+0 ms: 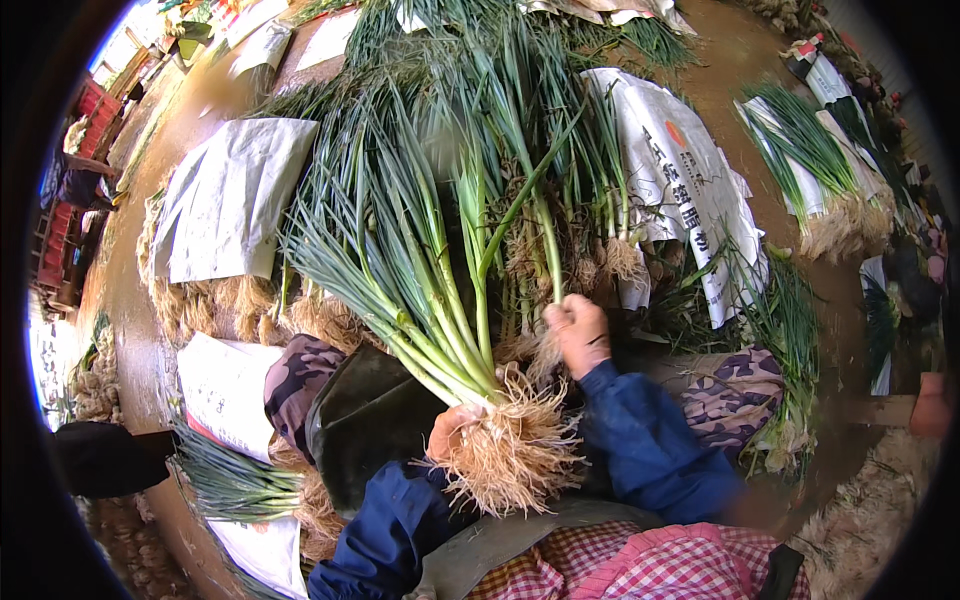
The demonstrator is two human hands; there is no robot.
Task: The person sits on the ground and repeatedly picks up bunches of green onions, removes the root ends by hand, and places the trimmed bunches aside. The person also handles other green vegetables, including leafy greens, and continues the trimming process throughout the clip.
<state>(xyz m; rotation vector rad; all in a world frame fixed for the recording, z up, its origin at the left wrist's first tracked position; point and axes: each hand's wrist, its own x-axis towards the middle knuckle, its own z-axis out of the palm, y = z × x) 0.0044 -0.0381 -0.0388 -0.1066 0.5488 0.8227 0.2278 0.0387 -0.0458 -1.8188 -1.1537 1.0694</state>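
My left hand (452,433) grips a bundle of long green onions (442,322) just above its thick mat of pale roots (510,450). The green leaves fan out upward and to the left, away from me. To the right of the bundle, my right hand (579,334) is closed around the lower stalk of a single green onion (550,247), whose roots hang beside the hand. Directly ahead lies a large heap of green onions (405,112), partly hidden by the bundle. Several loose stalks with roots (621,255) lie at its right side.
White woven sacks (232,195) (675,172) flank the heap, the left one lying over rooted bunches. Another bunch (240,480) rests on a sack at my left. More bunches (832,180) lie at the far right on the wet brown floor (750,67). A person (82,180) is at the far left.
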